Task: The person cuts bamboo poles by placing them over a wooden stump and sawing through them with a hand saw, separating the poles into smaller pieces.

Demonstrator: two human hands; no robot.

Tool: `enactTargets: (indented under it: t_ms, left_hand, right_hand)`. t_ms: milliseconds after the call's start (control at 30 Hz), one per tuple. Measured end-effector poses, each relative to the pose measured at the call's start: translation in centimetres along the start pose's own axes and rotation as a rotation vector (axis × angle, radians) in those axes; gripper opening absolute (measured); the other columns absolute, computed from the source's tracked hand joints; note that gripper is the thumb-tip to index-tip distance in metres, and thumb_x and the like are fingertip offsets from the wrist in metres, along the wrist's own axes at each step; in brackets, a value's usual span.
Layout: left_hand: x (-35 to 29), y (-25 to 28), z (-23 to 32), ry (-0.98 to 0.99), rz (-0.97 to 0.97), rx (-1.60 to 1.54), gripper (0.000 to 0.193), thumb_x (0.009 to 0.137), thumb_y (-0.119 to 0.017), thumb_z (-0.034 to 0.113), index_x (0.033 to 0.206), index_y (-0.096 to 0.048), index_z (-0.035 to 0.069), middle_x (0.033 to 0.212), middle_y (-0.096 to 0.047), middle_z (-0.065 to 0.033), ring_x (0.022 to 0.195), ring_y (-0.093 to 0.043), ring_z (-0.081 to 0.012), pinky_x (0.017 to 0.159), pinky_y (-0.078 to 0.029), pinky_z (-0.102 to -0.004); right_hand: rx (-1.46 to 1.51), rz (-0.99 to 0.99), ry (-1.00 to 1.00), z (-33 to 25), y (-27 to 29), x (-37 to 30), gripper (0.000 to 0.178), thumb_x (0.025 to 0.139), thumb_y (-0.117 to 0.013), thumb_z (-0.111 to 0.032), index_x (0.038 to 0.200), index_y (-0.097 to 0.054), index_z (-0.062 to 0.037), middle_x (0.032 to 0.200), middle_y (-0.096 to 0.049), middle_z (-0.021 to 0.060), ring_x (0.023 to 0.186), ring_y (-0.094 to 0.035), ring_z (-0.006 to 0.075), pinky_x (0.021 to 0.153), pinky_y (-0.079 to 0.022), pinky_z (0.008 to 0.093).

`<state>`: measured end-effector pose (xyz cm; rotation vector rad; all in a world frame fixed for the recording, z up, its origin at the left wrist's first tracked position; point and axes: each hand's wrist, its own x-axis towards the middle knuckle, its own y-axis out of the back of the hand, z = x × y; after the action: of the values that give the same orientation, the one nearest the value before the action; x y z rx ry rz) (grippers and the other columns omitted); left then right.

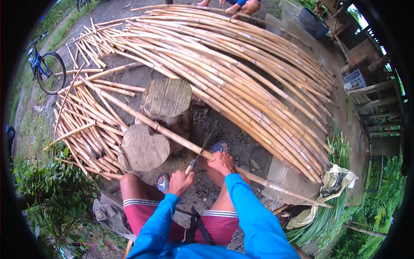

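Note:
My left hand [180, 183] is closed round the pale handle of a long-bladed knife [207, 140]. Its thin blade, seen nearly edge-on, points up and away, crossing the bamboo pole [172, 136]. Whether the edge touches the pole I cannot tell. Just right of that crossing, my right hand [222, 163] grips the same pole. The pole slants from the far left down to the near right, passing by two wooden stumps, a taller one [167, 97] beyond it and a heart-shaped one [145, 149] on the near side.
A broad stack of long bamboo poles [241, 86] spreads beyond me to the right. Shorter bamboo pieces [90, 125] lie heaped at left. A blue bicycle [47, 71] stands farther left. Another person's hand [233, 8] shows at the top. A pale sack [338, 181] lies at right.

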<state>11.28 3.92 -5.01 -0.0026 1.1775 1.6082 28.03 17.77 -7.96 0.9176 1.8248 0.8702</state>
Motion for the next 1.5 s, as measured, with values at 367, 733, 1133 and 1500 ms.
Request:
enactTargets:
  t_ms: [367,733,1133,1500]
  left_hand:
    - [-1.2,-0.1,-1.9,-0.142,0.027,-0.079,0.042,0.087,-0.063,0.037,0.080,-0.069,-0.004,0.078,-0.064,-0.0335,0.080,-0.067,-0.0475,0.074,-0.052,-0.0534]
    - [-1.1,-1.0,-3.5,-0.227,0.023,-0.001,0.041,0.084,-0.063,0.036,0.084,-0.070,-0.004,0.078,-0.064,-0.0332,0.080,-0.066,-0.0488,0.078,-0.053,-0.0531]
    - [-7.1,1.2,-5.9,-0.173,-0.041,-0.160,0.040,0.086,-0.060,0.033,0.088,-0.069,-0.005,0.077,-0.065,-0.0303,0.079,-0.067,-0.0465,0.074,-0.053,-0.0518]
    - [-7.0,2.5,-4.4,-0.116,-0.038,-0.173,0.035,0.087,-0.058,0.032,0.100,-0.072,0.003,0.080,-0.066,-0.0294,0.083,-0.069,-0.0441,0.078,-0.054,-0.0494]
  right_hand:
    - [-0.019,-0.013,-0.043,-0.2,0.3,0.6,0.035,0.075,-0.066,-0.038,0.092,-0.075,-0.0089,0.095,-0.071,0.0229,0.089,-0.069,0.0440,0.084,-0.056,0.0502]
    - [-0.020,-0.030,-0.021,0.2,1.0,1.0,0.034,0.075,-0.064,-0.036,0.090,-0.076,-0.0076,0.094,-0.071,0.0251,0.088,-0.069,0.0448,0.083,-0.057,0.0502]
    - [-0.033,-0.040,-0.099,1.7,1.1,1.0,0.035,0.075,-0.065,-0.039,0.095,-0.077,-0.0123,0.091,-0.071,0.0232,0.089,-0.069,0.0437,0.084,-0.056,0.0507]
    - [-0.014,-0.041,-0.069,0.8,1.2,0.8,0.034,0.076,-0.064,-0.034,0.093,-0.076,-0.0075,0.094,-0.071,0.0259,0.091,-0.068,0.0461,0.086,-0.056,0.0507]
